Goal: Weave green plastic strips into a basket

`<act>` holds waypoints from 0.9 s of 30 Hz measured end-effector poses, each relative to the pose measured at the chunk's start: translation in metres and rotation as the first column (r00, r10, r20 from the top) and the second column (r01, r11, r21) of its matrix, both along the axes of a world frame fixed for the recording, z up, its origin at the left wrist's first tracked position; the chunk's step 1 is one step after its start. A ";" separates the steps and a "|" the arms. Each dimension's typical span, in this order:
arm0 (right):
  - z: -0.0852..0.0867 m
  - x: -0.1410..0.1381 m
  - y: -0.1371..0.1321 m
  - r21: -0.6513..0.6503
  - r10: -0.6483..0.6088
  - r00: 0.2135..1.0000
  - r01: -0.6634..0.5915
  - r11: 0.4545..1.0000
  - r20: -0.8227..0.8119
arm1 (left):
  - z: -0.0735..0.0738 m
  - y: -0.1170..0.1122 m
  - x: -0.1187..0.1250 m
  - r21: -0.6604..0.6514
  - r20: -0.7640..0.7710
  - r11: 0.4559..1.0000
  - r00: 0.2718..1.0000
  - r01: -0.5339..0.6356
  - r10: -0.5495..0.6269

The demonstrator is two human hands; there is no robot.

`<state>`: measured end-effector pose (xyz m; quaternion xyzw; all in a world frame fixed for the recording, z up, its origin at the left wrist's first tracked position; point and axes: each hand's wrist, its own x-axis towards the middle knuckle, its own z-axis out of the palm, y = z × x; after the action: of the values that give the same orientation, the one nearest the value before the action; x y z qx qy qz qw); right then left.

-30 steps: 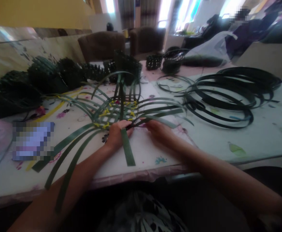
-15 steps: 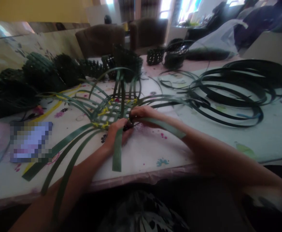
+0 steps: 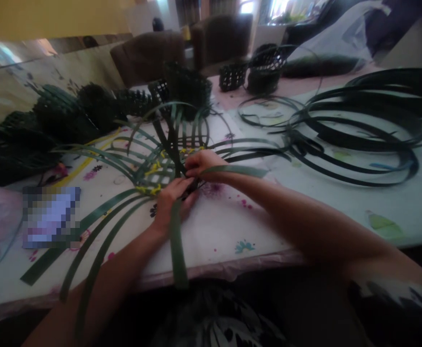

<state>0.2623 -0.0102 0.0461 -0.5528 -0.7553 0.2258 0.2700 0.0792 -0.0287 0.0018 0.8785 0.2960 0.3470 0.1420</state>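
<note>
In the head view, the right hand (image 3: 206, 163), apart from the left and off to the side a second earlier, had come over the near corner of the woven base (image 3: 158, 179), close beside the left hand (image 3: 170, 200). Two dark strips (image 3: 165, 137) now rose and crossed there, where one had stood alone. The hanging strip (image 3: 178, 246) across the left hand reached lower, past the table (image 3: 214, 236) edge. The left hand gripped the base's near edge; the right hand's fingers bent onto the corner, their exact hold hidden. The base lay on the table, an open grid of flat, smooth green strips with yellow ties (image 3: 155, 167) and long ends arching outward. Glossy dark coils (image 3: 341, 140) made loose rings at right; rough-textured, dark woven baskets (image 3: 64, 111) stood behind.
</note>
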 end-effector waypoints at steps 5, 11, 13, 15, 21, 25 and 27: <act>0.003 0.002 0.000 -0.005 0.041 0.998 -0.041 0.999 0.045 | 0.000 -0.001 -0.001 0.128 -0.130 0.991 0.989 -0.047 0.064; -0.001 0.001 0.003 -0.023 0.079 0.995 -0.078 0.997 0.056 | -0.003 0.000 -0.003 0.120 -0.082 0.993 0.997 0.008 0.002; -0.003 -0.001 0.002 -0.026 0.050 0.998 -0.050 0.998 0.034 | -0.003 0.000 -0.003 0.105 -0.080 0.994 0.997 0.000 0.008; -0.002 -0.002 -0.001 -0.028 0.046 0.999 -0.046 0.999 0.003 | -0.003 0.001 -0.002 0.109 -0.098 0.994 0.995 -0.025 0.035; 0.008 0.016 -0.026 0.149 0.082 0.964 -0.123 0.981 0.254 | -0.002 -0.001 -0.001 0.099 -0.088 0.993 0.994 -0.058 0.067; -0.007 0.029 -0.034 0.249 0.150 0.866 -0.297 0.922 0.478 | 0.000 -0.003 0.000 0.072 -0.064 0.996 0.996 -0.058 0.063; -0.013 0.032 -0.031 0.283 0.173 0.832 -0.364 0.887 0.528 | 0.000 -0.003 0.000 0.076 -0.058 0.995 0.996 -0.065 0.070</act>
<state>0.2941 -0.0407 0.0326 -0.4164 -0.8985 -0.0322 0.1351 0.0793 -0.0321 0.0018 0.8827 0.3166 0.3357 0.0887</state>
